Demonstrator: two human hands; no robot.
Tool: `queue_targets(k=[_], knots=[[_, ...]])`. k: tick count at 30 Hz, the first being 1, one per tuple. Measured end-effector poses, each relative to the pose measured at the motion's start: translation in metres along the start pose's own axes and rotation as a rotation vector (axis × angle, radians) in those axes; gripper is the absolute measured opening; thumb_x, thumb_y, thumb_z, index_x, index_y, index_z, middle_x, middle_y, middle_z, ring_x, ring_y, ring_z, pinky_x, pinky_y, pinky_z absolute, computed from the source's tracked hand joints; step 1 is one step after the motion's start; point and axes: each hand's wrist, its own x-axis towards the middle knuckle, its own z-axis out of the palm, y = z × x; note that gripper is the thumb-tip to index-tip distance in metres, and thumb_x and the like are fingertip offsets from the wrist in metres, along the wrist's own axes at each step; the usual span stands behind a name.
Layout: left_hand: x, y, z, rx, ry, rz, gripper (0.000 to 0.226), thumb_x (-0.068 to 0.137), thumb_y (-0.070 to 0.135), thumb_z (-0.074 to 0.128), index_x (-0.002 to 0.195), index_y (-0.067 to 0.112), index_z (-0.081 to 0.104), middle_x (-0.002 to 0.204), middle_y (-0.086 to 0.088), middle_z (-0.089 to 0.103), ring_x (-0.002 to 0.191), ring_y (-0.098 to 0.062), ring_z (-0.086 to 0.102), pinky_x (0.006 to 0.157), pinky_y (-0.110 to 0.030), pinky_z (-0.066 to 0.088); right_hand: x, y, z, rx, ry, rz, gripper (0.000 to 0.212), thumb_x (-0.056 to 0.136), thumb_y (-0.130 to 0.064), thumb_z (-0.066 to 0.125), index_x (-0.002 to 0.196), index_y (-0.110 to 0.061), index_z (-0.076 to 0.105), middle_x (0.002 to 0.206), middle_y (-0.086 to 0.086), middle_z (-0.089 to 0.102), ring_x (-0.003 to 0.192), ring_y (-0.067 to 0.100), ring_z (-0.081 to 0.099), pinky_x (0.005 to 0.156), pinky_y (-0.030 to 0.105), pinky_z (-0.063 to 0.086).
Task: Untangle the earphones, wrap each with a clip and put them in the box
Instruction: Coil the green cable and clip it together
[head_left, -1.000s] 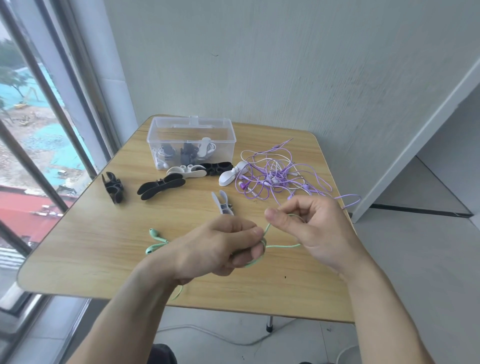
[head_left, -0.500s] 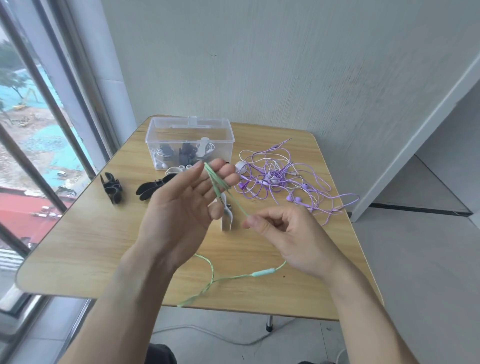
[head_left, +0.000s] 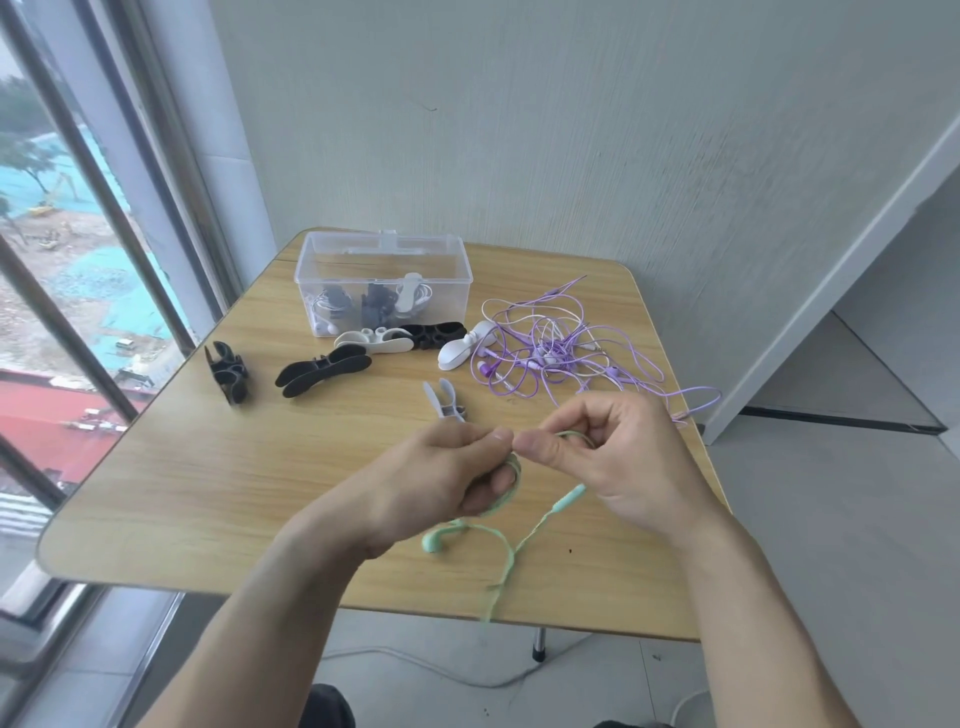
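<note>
Hands meet low over the near half of the wooden worktop (head_left: 208, 467) in the head view. The left hand (head_left: 441, 483) has its fingers curled, with the green earphones (head_left: 506, 551) coiled in loops around them. The right hand (head_left: 613, 462) pinches the same green cord between thumb and forefinger, just beside the left thumb. From the hands the cord drops to the worktop — one green earbud lies near the left wrist, the inline remote hangs under the right palm, and a tail runs off the near edge.

Farther back stands the clear box (head_left: 384, 280), open, with wrapped earphones and clips inside. Right of it lies the tangle of purple earphones (head_left: 561, 353). A small white clip (head_left: 444, 402) lies just beyond the hands; black and white clips lie in front of the box — one black clip (head_left: 228, 371) sits well to the left.
</note>
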Motion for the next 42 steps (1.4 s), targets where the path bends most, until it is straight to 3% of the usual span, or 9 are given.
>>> queue_targets(k=[7, 12, 16, 21, 26, 30, 35, 38, 42], knots=[[-0.003, 0.011, 0.001, -0.421, 0.139, 0.167, 0.038, 0.096, 0.042, 0.043, 0.065, 0.020, 0.043, 0.057, 0.003, 0.023, 0.052, -0.013, 0.017, 0.049, -0.025, 0.012, 0.002, -0.008, 0.000, 0.028, -0.027, 0.011, 0.031, 0.081, -0.040, 0.067, 0.075, -0.009, 0.071, 0.047, -0.015, 0.047, 0.045, 0.003, 0.038, 0.048, 0.012, 0.032], [0.001, 0.011, 0.001, -0.683, 0.261, 0.272, 0.034, 0.103, 0.035, 0.038, 0.081, 0.015, 0.055, 0.064, 0.003, 0.046, 0.056, -0.010, 0.039, 0.050, -0.020, 0.027, 0.001, -0.010, 0.009, 0.026, -0.093, 0.082, 0.035, 0.092, -0.039, 0.059, 0.081, -0.007, 0.069, 0.052, -0.005, 0.052, 0.042, 0.013, 0.044, 0.043, 0.024, 0.038], [0.001, 0.012, -0.010, -0.734, 0.372, 0.317, 0.024, 0.103, 0.020, 0.042, 0.105, 0.013, 0.064, 0.092, 0.000, 0.070, 0.083, -0.013, 0.066, 0.062, -0.025, 0.038, -0.001, -0.008, 0.013, 0.022, -0.179, 0.127, 0.031, 0.099, -0.035, 0.054, 0.088, -0.009, 0.068, 0.056, 0.002, 0.052, 0.038, 0.015, 0.039, 0.039, 0.021, 0.032], [0.001, 0.009, -0.009, -0.668, 0.355, 0.195, 0.028, 0.104, 0.018, 0.042, 0.122, 0.007, 0.061, 0.119, -0.010, 0.071, 0.112, -0.020, 0.067, 0.078, -0.035, 0.044, -0.004, -0.008, 0.019, -0.156, -0.324, 0.106, 0.027, 0.103, -0.034, 0.050, 0.097, -0.019, 0.072, 0.058, -0.004, 0.058, 0.046, 0.002, 0.045, 0.047, 0.015, 0.035], [0.001, -0.006, -0.005, 0.003, 0.262, 0.059, 0.016, 0.102, 0.022, 0.052, 0.107, 0.015, 0.066, 0.096, 0.003, 0.071, 0.089, -0.009, 0.062, 0.070, -0.028, 0.046, -0.008, -0.009, 0.017, -0.168, -0.344, 0.118, 0.020, 0.099, -0.034, 0.061, 0.096, -0.018, 0.073, 0.062, -0.004, 0.061, 0.060, 0.010, 0.052, 0.062, 0.029, 0.043], [-0.002, -0.009, -0.003, 0.134, 0.039, -0.032, 0.033, 0.100, 0.033, 0.046, 0.082, 0.013, 0.066, 0.082, -0.007, 0.069, 0.077, -0.016, 0.057, 0.069, -0.036, 0.043, -0.008, -0.014, 0.009, -0.155, -0.389, 0.117, 0.022, 0.095, -0.024, 0.066, 0.078, -0.014, 0.076, 0.079, 0.014, 0.073, 0.062, 0.023, 0.052, 0.062, 0.040, 0.048], [0.000, -0.007, -0.004, 0.179, 0.035, -0.066, 0.040, 0.092, 0.048, 0.044, 0.068, 0.019, 0.059, 0.071, -0.005, 0.058, 0.067, -0.016, 0.048, 0.068, -0.031, 0.037, -0.009, -0.012, 0.011, -0.105, -0.282, 0.051, 0.009, 0.083, -0.027, 0.076, 0.078, -0.020, 0.081, 0.078, 0.004, 0.078, 0.080, 0.041, 0.070, 0.076, 0.060, 0.054], [-0.001, -0.005, -0.003, 0.107, 0.014, -0.107, 0.046, 0.106, 0.036, 0.041, 0.070, 0.015, 0.059, 0.060, 0.005, 0.051, 0.053, -0.009, 0.044, 0.058, -0.020, 0.034, -0.007, -0.011, 0.013, -0.067, -0.217, 0.036, 0.008, 0.074, -0.017, 0.088, 0.075, -0.017, 0.080, 0.067, -0.001, 0.075, 0.066, 0.015, 0.069, 0.063, 0.039, 0.055], [-0.001, -0.002, -0.002, -0.018, -0.016, -0.092, 0.046, 0.107, 0.034, 0.038, 0.066, 0.015, 0.049, 0.058, 0.000, 0.034, 0.054, -0.016, 0.027, 0.056, -0.033, 0.016, -0.003, -0.005, 0.007, -0.062, -0.057, 0.025, 0.034, 0.055, -0.044, 0.090, 0.074, -0.019, 0.076, 0.062, 0.003, 0.070, 0.056, 0.010, 0.056, 0.058, 0.031, 0.047]])
